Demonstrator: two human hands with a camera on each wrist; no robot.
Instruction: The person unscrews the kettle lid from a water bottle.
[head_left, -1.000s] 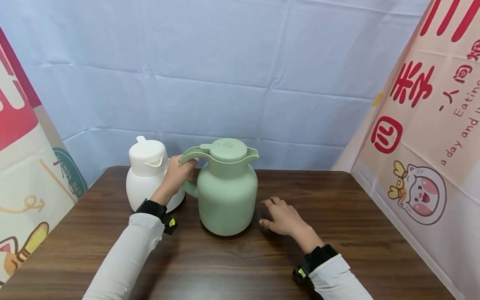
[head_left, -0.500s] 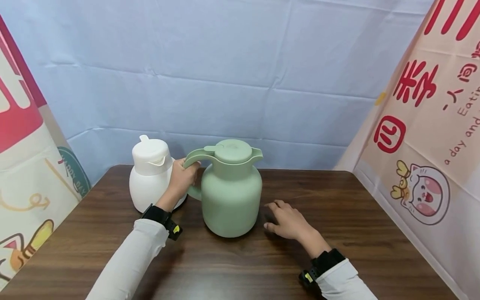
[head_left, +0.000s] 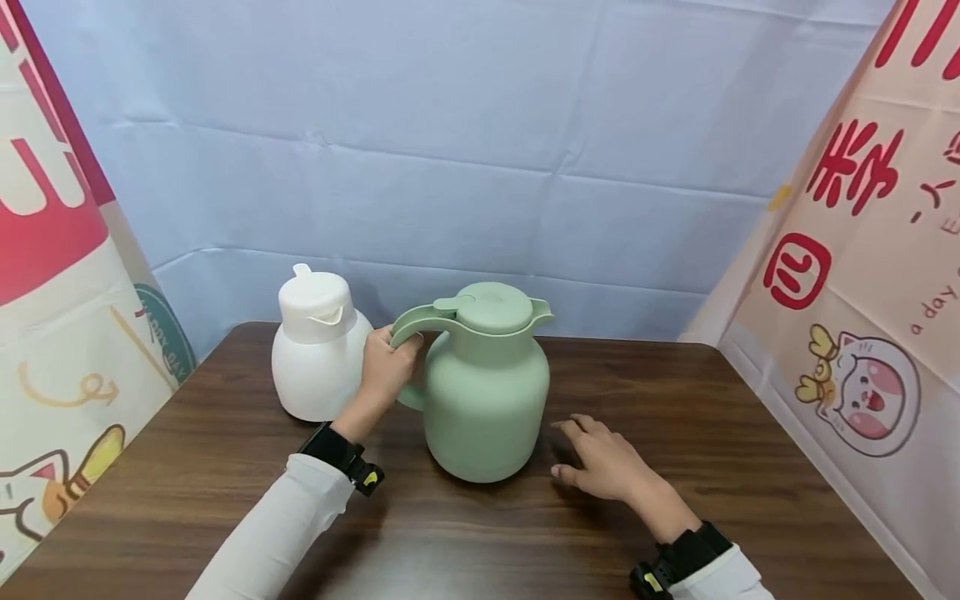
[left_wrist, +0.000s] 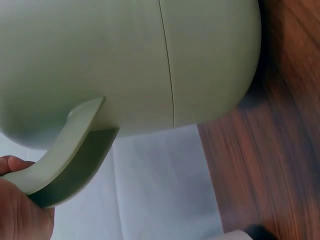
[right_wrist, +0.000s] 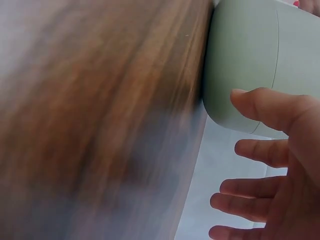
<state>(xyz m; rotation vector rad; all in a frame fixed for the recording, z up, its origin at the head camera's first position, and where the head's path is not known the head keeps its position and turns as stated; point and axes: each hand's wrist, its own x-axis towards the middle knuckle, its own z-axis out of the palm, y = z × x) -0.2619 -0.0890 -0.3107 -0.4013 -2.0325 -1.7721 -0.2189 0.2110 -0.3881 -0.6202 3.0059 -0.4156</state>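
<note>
A light green thermos jug (head_left: 487,392) stands on the wooden table in the head view, lid on top and spout pointing right. My left hand (head_left: 388,367) grips its handle at the upper curve. In the left wrist view the handle (left_wrist: 75,145) leaves the jug body and runs into the curled fingers. To the right of the jug is my right hand (head_left: 603,462), palm toward the jug and fingers spread, holding nothing. From the right wrist, its thumb (right_wrist: 270,105) overlaps the jug's lower body. Left of my left hand stands a smaller white jug (head_left: 318,358) with its spout facing forward.
The dark wooden table (head_left: 465,550) reaches back to a pale blue cloth (head_left: 450,167). Printed cloth hangs at the left (head_left: 52,333) and right (head_left: 862,333) edges. The white jug sits close to my left wrist.
The green jug, held by my left hand, has shifted slightly right and nearer, widening the gap from the white jug. My right hand has drifted right too. The head view has turned a little left.
</note>
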